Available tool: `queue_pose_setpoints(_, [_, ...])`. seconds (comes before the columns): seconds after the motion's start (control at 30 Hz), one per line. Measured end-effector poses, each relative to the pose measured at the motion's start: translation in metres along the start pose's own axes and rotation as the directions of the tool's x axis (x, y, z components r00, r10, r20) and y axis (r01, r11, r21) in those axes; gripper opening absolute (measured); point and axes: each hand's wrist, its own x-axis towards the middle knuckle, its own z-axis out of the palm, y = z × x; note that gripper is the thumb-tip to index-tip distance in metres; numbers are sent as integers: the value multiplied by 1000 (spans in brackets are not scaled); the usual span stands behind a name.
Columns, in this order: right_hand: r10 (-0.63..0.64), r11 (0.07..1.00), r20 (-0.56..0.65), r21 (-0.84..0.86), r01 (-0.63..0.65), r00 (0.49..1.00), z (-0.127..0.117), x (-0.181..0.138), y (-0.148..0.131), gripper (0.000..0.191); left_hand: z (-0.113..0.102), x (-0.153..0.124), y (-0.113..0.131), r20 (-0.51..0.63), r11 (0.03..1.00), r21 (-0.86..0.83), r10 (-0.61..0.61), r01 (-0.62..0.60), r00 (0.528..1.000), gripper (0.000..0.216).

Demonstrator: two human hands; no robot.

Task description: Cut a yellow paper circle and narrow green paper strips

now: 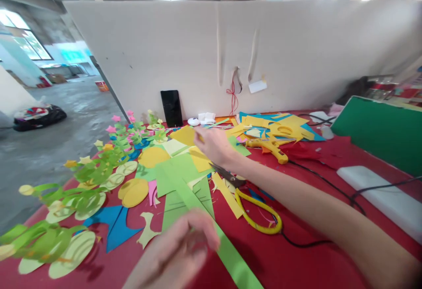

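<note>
My left hand [184,249], blurred, hovers at the near edge with loosely curled fingers. A gap shows between them, and nothing is visible in it. Beside its fingertips runs a long light-green paper strip [231,254]. Farther out, my right hand [214,146] has its fingers pinched together above yellow paper [184,136]; whatever they may hold is too small to make out. Under the right wrist lie scissors [260,218] with yellow handles. Green paper sheets [174,172] and yellow paper ovals [135,192] spread between and left of the hands.
Curled green paper decorations [62,201] with stars line the table's left edge. Blue paper [115,225] lies nearby. A yellow glue gun [270,148], its cord and a white power strip [379,196] occupy the right. A black phone [172,107] leans on the white partition [148,51].
</note>
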Motion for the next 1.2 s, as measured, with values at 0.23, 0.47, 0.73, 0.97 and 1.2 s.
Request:
queue_pose_setpoints(0.23, [175, 876, 20, 454, -165, 984, -50, -51, -11, 25, -14, 28, -13, -415, 898, -423, -312, 122, 855, 26])
queue_pose_setpoints(0.47, [181, 759, 191, 597, -260, 965, -57, -96, -20, 19, -3, 36, 2, -274, 924, -317, -303, 212, 912, 16])
queue_pose_setpoints(0.73, [219, 648, 114, 725, -231, 969, -73, -96, -11, 22, -11, 43, 11, -400, 979, 196, 125, -49, 908, 16])
queue_pose_setpoints(0.97, [301, 620, 284, 667, -413, 910, -79, -95, -18, 14, -12, 49, 8, -454, 990, -95, 52, -106, 889, 40])
queue_pose_setpoints(1.2, [315, 773, 72, 559, -300, 946, -85, -92, -16, 11, -8, 68, 19, -155, 823, -530, -329, 203, 932, 28])
